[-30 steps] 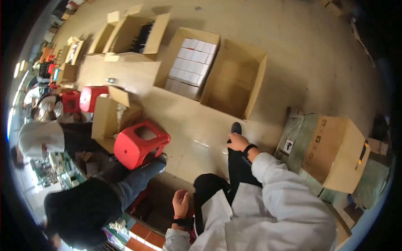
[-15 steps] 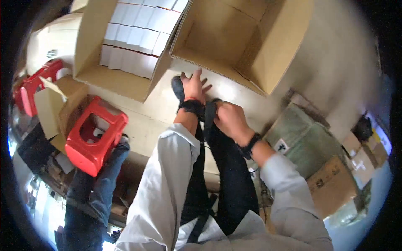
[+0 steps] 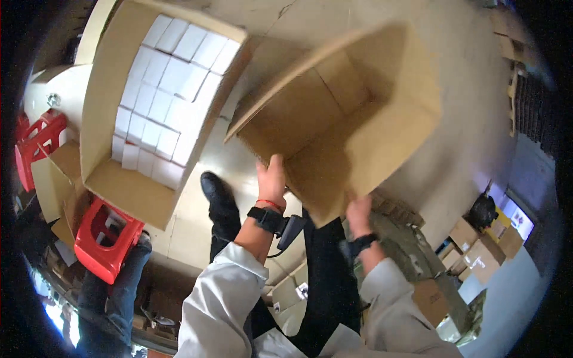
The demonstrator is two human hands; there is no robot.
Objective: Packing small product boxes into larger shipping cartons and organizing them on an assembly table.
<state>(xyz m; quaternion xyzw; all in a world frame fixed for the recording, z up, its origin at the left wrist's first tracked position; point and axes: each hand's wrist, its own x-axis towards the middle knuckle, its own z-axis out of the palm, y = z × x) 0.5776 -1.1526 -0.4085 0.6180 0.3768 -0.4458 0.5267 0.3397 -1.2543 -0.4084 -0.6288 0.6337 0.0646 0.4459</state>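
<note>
An open cardboard box [image 3: 310,140], with nothing lying inside, is tilted and turned in front of me. On its near left edge, my left hand [image 3: 272,180] is closed around the cardboard, with the thumb over the rim. My right hand [image 3: 359,213], smeared by motion, is at the near right edge and appears to grip it. Black bands circle both wrists, and a small black device [image 3: 291,232] hangs at the left one. To the left stands another open cardboard box [image 3: 128,194], packed with rows of small white boxes [image 3: 170,89].
A red plastic stool [image 3: 101,262] stands at the lower left, beside another person's jeans-clad leg [image 3: 128,274]. A second red stool [image 3: 39,146] and a smaller open carton [image 3: 57,191] are behind it. Cartons [image 3: 477,253] and wrapped packages are piled at the right.
My right hand has left the strap at my left wrist. Both hands have moved to the unfilled box, which is now turned and tilted. The view has shifted too.
</note>
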